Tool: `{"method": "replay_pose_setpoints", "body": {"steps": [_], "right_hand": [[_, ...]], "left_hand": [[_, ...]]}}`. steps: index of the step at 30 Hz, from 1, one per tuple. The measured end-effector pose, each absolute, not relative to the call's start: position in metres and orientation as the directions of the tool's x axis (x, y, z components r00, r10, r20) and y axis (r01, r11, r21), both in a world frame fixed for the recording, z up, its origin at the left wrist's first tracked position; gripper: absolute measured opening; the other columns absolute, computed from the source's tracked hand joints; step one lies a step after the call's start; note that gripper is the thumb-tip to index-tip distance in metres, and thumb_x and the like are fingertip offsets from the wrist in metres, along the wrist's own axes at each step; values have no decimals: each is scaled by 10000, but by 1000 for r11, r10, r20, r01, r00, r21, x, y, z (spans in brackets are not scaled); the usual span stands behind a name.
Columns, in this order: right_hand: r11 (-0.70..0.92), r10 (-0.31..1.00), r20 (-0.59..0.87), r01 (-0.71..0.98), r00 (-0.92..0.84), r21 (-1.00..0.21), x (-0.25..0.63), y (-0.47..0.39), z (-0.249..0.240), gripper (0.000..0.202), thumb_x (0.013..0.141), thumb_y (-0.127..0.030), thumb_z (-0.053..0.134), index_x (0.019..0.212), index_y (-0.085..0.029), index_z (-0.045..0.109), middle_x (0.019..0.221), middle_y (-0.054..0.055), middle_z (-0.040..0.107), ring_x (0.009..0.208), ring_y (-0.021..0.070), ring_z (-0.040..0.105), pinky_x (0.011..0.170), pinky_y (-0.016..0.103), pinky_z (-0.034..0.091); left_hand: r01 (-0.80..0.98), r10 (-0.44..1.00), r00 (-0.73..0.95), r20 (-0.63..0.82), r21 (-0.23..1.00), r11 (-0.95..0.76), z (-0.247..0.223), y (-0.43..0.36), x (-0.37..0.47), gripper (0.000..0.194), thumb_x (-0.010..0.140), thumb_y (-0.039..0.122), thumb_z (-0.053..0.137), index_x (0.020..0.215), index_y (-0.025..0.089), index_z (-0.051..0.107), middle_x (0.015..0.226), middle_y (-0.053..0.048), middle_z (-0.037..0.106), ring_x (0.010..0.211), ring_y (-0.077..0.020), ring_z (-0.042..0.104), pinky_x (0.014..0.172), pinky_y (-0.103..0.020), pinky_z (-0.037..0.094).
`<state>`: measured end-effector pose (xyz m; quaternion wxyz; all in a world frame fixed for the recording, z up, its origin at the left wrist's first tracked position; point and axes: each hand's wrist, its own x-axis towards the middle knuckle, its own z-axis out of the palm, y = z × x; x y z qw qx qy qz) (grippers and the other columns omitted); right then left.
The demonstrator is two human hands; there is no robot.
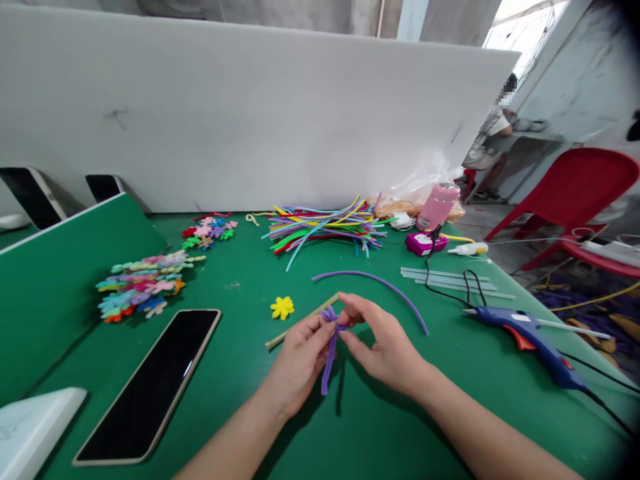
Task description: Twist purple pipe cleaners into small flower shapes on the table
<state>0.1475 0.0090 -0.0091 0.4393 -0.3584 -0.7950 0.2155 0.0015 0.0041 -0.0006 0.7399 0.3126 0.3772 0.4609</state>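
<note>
Between my hands is a purple pipe cleaner, bent into small petal-like loops at the top with a straight tail hanging down. My left hand pinches it between thumb and fingers, just below the loops. At the loops' right side, the thumb and index finger of my right hand close on the purple pipe cleaner too. Behind the hands lies a thin tan stick. A yellow pipe-cleaner flower rests left of it. Another purple pipe cleaner curves across the table beyond my right hand.
A pile of coloured pipe cleaners lies at the back. Finished flowers are stacked at left, near a phone. At right are a blue glue gun, glue sticks and a pink bottle. Farther back, a person sits.
</note>
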Motion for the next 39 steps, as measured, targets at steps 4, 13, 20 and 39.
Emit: {"method": "replay_pose_setpoints", "body": {"steps": [4,13,20,39], "right_hand": [[730,680,594,478,-430,-490,151,11,-3,465,829,-138,472,1268,-217,342,887,62,626,793,193,566,709,357,472],[662,749,541,378,-383,-647,146,7,-4,493,803,-108,451,1265,-217,318,817,28,581,739,156,536,711,318,463],[56,975,62,-34,-213,-998,137,3,6,482,700,-143,528,1149,-187,359,603,-70,457,513,89,411,486,204,335],[-300,934,-193,-362,-302,-882,139,11,-3,481,657,-254,662,1086,-188,453,587,-66,496,480,68,400,480,199,272]], "left_hand": [[-450,912,307,-271,803,390,4,4,2,109,699,221,674,779,148,674,533,40,527,439,-51,366,462,-181,295],[-397,922,301,-243,847,353,-2,3,1,142,696,251,670,657,149,579,632,20,521,557,-82,425,547,-194,341],[-132,951,304,-64,985,108,-3,1,-4,114,796,250,552,722,172,590,663,20,501,641,-114,440,628,-217,366],[-315,913,340,-227,887,338,-5,6,-5,124,742,268,621,679,168,584,625,32,505,582,-88,437,589,-201,367]]}}
